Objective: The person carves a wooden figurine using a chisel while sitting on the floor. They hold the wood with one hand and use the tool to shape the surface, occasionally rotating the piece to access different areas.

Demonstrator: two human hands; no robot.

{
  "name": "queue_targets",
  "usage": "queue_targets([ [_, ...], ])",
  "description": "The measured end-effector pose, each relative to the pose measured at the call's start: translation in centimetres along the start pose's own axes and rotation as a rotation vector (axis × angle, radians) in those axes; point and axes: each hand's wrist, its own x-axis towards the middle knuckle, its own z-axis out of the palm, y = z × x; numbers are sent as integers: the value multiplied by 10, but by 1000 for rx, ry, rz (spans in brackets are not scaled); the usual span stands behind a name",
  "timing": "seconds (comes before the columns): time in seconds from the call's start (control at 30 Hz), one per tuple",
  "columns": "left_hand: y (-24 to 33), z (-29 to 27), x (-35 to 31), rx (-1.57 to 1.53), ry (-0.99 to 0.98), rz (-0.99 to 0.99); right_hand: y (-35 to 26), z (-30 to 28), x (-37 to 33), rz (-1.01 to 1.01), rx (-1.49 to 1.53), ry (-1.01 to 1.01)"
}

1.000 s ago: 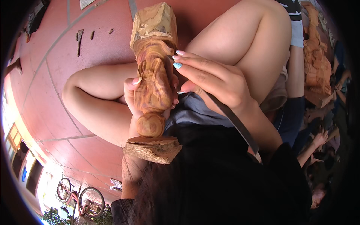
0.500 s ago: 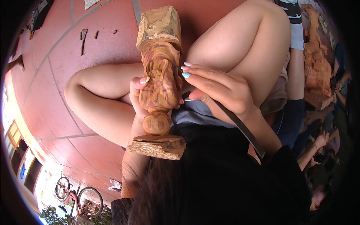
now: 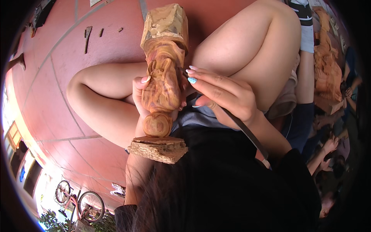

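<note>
A carved wooden figure (image 3: 161, 83) lies lengthwise above my lap, with a round ball-like head (image 3: 157, 124), a rough flat slab (image 3: 159, 150) at the near end and an uncarved block (image 3: 166, 23) at the far end. My left hand (image 3: 140, 94) is wrapped around its middle from below, thumb on the left side and fingertips showing at the right. My right hand (image 3: 232, 94) pinches a long, flat, dark metal file (image 3: 245, 130). Its far end meets the figure's right side, where the contact is partly hidden; its near end reaches back along my right forearm.
My bare legs (image 3: 104, 87) are folded around the work on the red floor (image 3: 50, 104). Small wood scraps (image 3: 88, 38) lie at the upper left. Another large carving (image 3: 325, 67) stands at the right, near other people's arms (image 3: 324, 152). A bicycle (image 3: 79, 203) is at the lower left.
The figure's near end has shifted slightly left, tilting the carving a little. The file and my right hand have moved only slightly; both grips stay the same.
</note>
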Motion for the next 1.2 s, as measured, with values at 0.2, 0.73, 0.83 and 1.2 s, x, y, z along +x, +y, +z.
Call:
queue_targets([
  [0.2, -5, 1, 5, -47, -84, 66, 6, -1, 12, 7, 11, 5],
  [0.73, -4, -18, 2, -152, -356, -25, 6, -3, 21, 13, 45, 3],
  [0.83, 2, -19, 2, -111, -301, -57, -1, 0, 12, -9, 11, 38],
  [1.2, 4, -5, 0, -116, -30, -26, 0, -7, 11, -63, -89, -63],
])
